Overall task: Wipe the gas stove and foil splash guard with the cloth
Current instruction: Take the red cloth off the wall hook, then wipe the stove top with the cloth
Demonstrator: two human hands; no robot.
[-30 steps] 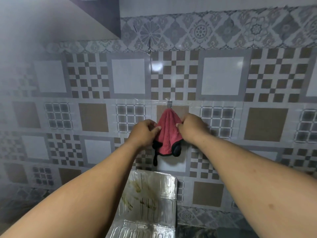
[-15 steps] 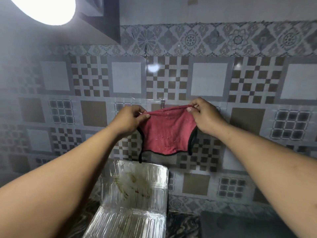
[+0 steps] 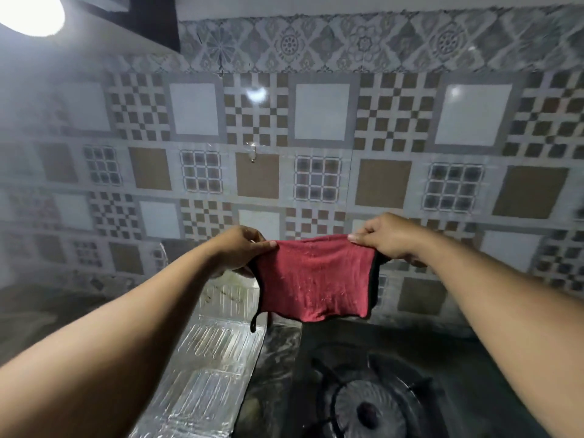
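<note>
With both arms stretched out in front of me, I have the red cloth [image 3: 316, 279] pulled flat between two hands, in the air ahead of the tiled wall [image 3: 319, 112]. Left hand [image 3: 240, 251]: grip pinched closed on the cloth's top left corner, thumb on the front face. Right hand [image 3: 392, 240]: grip pinched closed on the top right corner, thumbnail facing the camera. Cloth hangs below the top edge, black trim down both sides, small black loop [image 3: 253, 324] dangling off the lower left corner.

Cloth sits above the back of the gas stove [image 3: 373, 403], not touching it. Burner and pan-support prongs visible lower right, dark and blurred. Foil splash guard [image 3: 208, 368] stands left of the stove, ribbed panels, brown stains on the upper part just behind the cloth's left edge. Can't tell if cloth touches the foil there.

Small hook [image 3: 252, 152] on the wall, well above the cloth, bare. Bright lamp [image 3: 28, 12] at top left corner. Bench [image 3: 275, 349] shows as a dark marbled strip between foil and stove.
</note>
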